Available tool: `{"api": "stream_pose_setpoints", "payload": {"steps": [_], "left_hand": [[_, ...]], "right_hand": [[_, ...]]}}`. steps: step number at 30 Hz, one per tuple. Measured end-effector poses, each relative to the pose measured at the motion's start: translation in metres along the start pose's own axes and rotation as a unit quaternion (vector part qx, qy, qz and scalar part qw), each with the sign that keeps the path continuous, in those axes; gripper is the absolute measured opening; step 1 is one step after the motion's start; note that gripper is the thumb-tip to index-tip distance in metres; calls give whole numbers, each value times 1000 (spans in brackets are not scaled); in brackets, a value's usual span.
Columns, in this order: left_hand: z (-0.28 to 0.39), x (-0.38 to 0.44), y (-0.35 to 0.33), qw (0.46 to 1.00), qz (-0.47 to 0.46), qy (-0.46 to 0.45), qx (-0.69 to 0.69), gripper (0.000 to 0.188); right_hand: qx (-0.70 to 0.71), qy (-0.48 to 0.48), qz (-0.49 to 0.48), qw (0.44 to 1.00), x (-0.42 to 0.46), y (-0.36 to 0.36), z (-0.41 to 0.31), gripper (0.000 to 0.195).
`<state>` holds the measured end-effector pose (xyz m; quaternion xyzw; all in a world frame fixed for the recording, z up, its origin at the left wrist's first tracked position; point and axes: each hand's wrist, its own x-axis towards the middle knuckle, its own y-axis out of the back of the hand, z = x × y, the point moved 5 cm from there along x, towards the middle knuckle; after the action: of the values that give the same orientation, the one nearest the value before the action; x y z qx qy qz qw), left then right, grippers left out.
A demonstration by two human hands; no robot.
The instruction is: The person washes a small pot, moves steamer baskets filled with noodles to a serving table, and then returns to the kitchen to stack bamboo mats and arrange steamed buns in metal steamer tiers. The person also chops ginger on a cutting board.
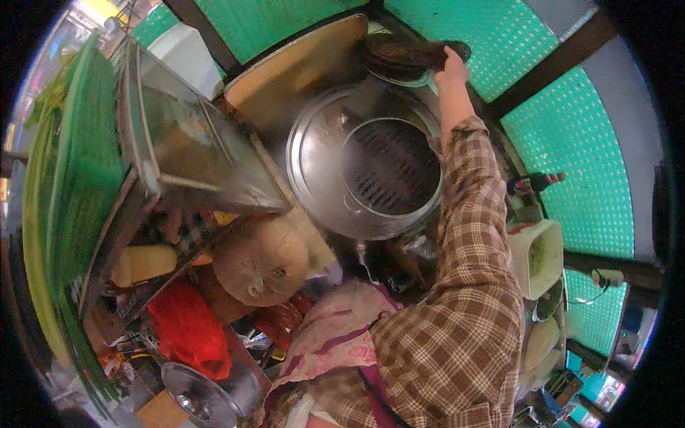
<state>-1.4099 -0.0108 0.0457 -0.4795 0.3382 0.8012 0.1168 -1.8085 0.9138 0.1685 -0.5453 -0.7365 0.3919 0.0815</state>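
At the upper right of the head view, my right hand [452,69] reaches out and holds the near end of a dark brown oblong object [415,55], whose kind I cannot tell. That object lies over a pale-rimmed round dish [409,81]. Below it stands a large round metal cooker or grill [321,155] with a wide rim. Inside its round opening is a dark slotted plate [393,166]. My left hand is out of view. A tan board or tray [299,64] leans beyond the cooker.
Left of the cooker stands a glass-sided case [187,117], with long green leafy stalks [80,160] beside it. Nearer are a round tan lid or bowl [262,262], a red plastic bag [190,329] and a metal lid [198,398]. At right are a pale green tub [535,259] and a bottle [535,183].
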Motion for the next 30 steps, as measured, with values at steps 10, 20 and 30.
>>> {"api": "stream_pose_setpoints", "payload": {"steps": [10,20,30], "left_hand": [[40,2,-15,999,-19,38,-20,43],[18,-15,-24,998,-13,53,-38,43],[-52,-20,-42,974,-96,-118,-165,43]], "right_hand": [[-451,-73,-28,889,82,11,111,42],[-438,-96,43,893,46,20,87,26],[-226,-3,-261,938,64,-1,-94,22]]}}
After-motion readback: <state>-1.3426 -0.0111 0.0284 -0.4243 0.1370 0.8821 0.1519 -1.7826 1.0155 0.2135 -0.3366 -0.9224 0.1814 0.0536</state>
